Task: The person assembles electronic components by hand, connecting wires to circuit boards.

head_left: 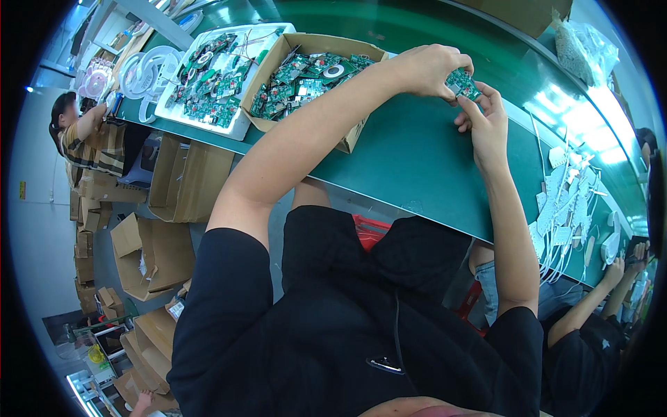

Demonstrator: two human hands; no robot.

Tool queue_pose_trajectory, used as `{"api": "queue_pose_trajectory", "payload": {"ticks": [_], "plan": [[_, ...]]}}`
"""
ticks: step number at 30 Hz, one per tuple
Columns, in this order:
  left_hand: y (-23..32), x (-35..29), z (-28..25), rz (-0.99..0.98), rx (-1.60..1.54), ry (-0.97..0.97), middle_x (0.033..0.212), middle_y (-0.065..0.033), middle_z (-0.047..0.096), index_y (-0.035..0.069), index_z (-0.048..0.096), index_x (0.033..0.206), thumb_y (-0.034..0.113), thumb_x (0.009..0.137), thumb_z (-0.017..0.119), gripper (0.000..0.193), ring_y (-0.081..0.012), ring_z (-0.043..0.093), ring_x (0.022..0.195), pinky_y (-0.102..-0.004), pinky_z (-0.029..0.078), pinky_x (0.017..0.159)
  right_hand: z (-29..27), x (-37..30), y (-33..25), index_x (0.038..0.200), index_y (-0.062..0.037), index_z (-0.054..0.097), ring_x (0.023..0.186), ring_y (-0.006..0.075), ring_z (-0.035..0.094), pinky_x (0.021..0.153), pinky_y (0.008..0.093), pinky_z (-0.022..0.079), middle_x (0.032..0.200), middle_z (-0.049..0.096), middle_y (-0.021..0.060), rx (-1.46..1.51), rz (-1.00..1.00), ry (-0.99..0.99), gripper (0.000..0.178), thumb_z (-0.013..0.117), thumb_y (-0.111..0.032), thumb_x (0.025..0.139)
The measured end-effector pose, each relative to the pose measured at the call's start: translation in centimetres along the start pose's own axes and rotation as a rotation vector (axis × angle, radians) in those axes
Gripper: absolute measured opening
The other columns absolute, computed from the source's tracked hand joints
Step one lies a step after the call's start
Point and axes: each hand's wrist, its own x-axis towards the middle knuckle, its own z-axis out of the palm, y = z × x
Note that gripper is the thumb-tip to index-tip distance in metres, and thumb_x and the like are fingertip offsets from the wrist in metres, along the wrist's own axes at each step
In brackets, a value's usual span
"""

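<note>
Jointly pinching a small green circuit board (461, 85) in fingertips of bare left hand (434, 69) and right hand (486, 119), probably for steadiness. Held above green tabletop (417, 153), right of open brown cardboard box (352, 137).

At the far left, a co-worker in a brown patterned top (97, 146) was beside the green workbench (417, 156), near a cluster of white plastic rings (149, 75). A large open cardboard carton (194, 179) stood below the bench's edge, a second carton with spread flaps (165, 258) just beside it, and brown boxes (84, 254) lined the pale wall (43, 153). Rightward, flat white pieces with trailing cables (561, 201) lay heaped on the bench, a clear plastic bag (590, 59) well beyond them. Near the heap was another co-worker in black (583, 351).
</note>
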Motion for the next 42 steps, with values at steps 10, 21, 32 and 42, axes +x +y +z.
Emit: {"api": "queue_pose_trajectory", "payload": {"ticks": [10, 21, 32, 42], "plan": [[-0.2, 0.4, 0.1, 0.039, -0.037, 0.007, 0.106, -0.0164, 0.072, 0.004, 0.068, 0.123, 0.020, 0.075, 0.090, 0.055, -0.0346, 0.071, 0.103, -0.0425, 0.057, 0.089, -0.5, 0.3, 0.2, 0.138, 0.0064, 0.051, 0.068, 0.0075, 0.062, 0.057, 0.0211, 0.046, 0.099, 0.073, 0.0079, -0.038, -0.034, 0.039, 0.047, 0.072, -0.007, 0.099], [-0.9, 1.1, -4.5, -0.167, -0.007, -0.097, 0.123, -0.0203, 0.072, 0.007, 0.058, 0.141, 0.051, 0.075, 0.091, 0.086, -0.0352, 0.070, 0.110, -0.0419, 0.057, 0.092, -0.3, 0.2, 0.8, 0.141, 0.0042, 0.049, 0.068, 0.0075, 0.059, 0.057, 0.0221, 0.045, 0.092, 0.066, 0.0049, -0.040, -0.061, 0.069, 0.048, 0.071, -0.011, 0.100], [-30.4, -15.7, -22.2, -0.914, 0.615, -0.123, 0.145, -0.0258, 0.063, 0.000, 0.056, 0.148, 0.055, 0.088, 0.077, 0.084, -0.0412, 0.063, 0.131, -0.0456, 0.049, 0.113, 1.7, -0.7, -0.5, 0.140, 0.0026, 0.050, 0.067, 0.0065, 0.059, 0.056, 0.0216, 0.045, 0.097, 0.066, 0.0062, -0.123, -0.017, 0.061, 0.046, 0.068, -0.010, 0.100], [-38.5, -18.6, -25.0, -1.272, 0.856, -0.301, 0.156, -0.0265, 0.053, 0.010, 0.030, 0.166, 0.049, 0.093, 0.075, 0.094, -0.0438, 0.048, 0.147, -0.0565, 0.039, 0.120, 0.8, -1.3, 1.4, 0.136, 0.0029, 0.048, 0.068, 0.0045, 0.051, 0.058, 0.0211, 0.041, 0.096, 0.065, 0.0053, -0.204, -0.085, 0.071, 0.046, 0.067, 0.003, 0.094]]}}
